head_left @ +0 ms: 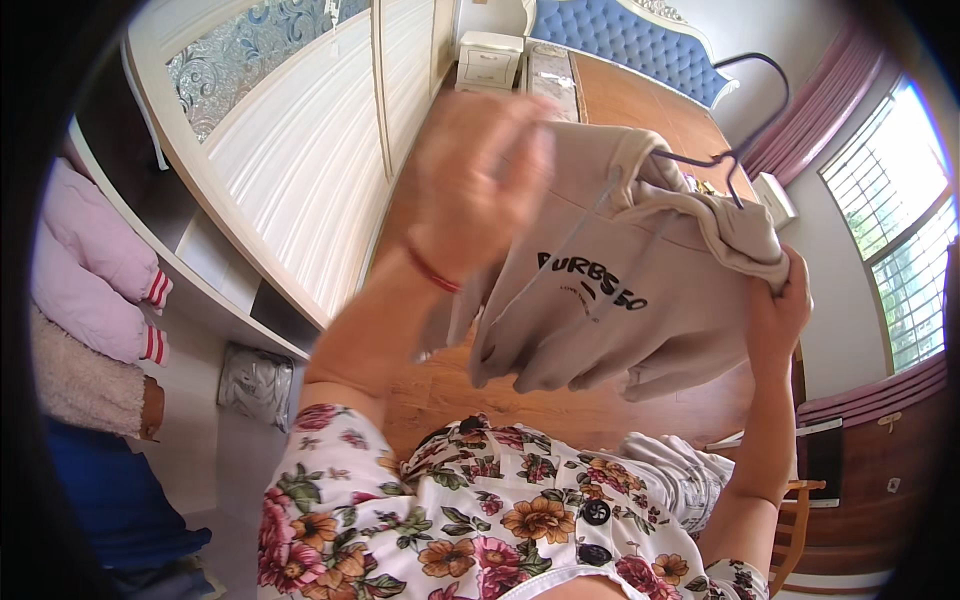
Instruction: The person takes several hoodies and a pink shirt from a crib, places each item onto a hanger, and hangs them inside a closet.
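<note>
The right fingers [796, 285] pinch the beige hoodie [600, 250] — the left fingers [478, 128] (motion-blurred) look loosely spread.

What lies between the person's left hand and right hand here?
In the head view, a light beige hoodie hangs between the blurred left hand and the right hand, which grips it.

The hoodie [600, 240] was pale grey-brown with black letters. Past the hoodie, the headboard [625, 45] was blue. Right of the hoodie, the curtain [822, 100] was pink. Below the hoodie, the shirt [480, 530] was white with pink and orange flowers and green leaves. Left of the hoodie, the coat [90, 290] was pink with red and white striped cuffs [154, 345]
</note>
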`<state>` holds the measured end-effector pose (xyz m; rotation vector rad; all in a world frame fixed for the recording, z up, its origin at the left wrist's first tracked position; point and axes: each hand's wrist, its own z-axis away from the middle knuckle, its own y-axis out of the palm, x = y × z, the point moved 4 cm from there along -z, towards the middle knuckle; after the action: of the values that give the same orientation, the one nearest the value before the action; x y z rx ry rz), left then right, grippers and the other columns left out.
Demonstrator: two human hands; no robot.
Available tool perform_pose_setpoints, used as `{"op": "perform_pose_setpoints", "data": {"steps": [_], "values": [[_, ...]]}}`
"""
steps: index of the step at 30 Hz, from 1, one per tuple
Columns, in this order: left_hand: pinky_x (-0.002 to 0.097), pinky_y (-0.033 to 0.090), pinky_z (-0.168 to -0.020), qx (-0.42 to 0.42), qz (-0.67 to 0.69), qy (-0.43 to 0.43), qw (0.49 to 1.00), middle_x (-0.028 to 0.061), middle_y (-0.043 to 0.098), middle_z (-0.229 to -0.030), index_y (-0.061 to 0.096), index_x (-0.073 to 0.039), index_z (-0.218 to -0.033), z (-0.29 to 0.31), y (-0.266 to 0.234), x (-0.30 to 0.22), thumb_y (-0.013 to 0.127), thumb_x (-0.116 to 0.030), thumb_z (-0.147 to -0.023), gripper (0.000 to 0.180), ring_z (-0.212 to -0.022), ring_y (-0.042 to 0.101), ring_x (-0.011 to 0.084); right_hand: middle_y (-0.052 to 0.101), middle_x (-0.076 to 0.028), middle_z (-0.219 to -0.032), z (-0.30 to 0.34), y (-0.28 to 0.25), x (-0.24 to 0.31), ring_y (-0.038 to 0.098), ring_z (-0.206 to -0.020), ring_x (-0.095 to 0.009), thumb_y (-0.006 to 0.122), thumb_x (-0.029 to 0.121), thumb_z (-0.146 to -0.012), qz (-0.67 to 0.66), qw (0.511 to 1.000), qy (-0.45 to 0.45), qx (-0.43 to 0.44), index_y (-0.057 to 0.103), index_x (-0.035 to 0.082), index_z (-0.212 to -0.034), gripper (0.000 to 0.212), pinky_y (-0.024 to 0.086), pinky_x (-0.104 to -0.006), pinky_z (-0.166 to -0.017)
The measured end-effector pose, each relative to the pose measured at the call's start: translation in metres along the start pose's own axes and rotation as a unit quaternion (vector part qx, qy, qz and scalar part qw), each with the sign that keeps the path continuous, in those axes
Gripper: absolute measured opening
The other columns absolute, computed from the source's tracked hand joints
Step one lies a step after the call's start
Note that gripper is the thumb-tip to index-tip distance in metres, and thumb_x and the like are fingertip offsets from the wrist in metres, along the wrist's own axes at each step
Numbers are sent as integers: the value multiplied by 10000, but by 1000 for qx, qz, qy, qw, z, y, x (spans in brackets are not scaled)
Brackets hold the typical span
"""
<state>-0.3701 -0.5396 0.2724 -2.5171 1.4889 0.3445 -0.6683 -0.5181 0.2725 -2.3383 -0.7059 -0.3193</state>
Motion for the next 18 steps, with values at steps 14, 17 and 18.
{"op": "perform_pose_setpoints", "data": {"steps": [14, 17, 18], "values": [[278, 444, -767, 116, 491, -605, 616, 79, 597, -938, 567, 5, -966, 70, -30, 75, 388, -354, -903, 406, -847, 557, 152, 590, -87, -1031, 36, -14, -44, 533, -914, -109, 579, -35, -746, -162, 982, 7, 96, 491, -18, -1169, 433, 412, -232, -806], [240, 435, -651, 212, 487, -570, 626, 48, 577, -769, 567, -11, -814, 61, -35, 71, 421, -287, -887, 321, -707, 535, 116, 600, -101, -1013, 43, -22, -36, 554, -893, -129, 593, 18, -748, -123, 981, -65, 137, 500, -20, -1158, 422, 421, -244, -796], [216, 418, -590, 309, 503, -511, 625, 28, 549, -682, 551, -24, -734, 57, -35, 62, 435, -257, -876, 296, -635, 510, 94, 609, -126, -986, 45, -22, -35, 578, -869, -158, 584, 54, -758, -107, 978, -105, 146, 505, -23, -1149, 406, 430, -257, -781]]}}
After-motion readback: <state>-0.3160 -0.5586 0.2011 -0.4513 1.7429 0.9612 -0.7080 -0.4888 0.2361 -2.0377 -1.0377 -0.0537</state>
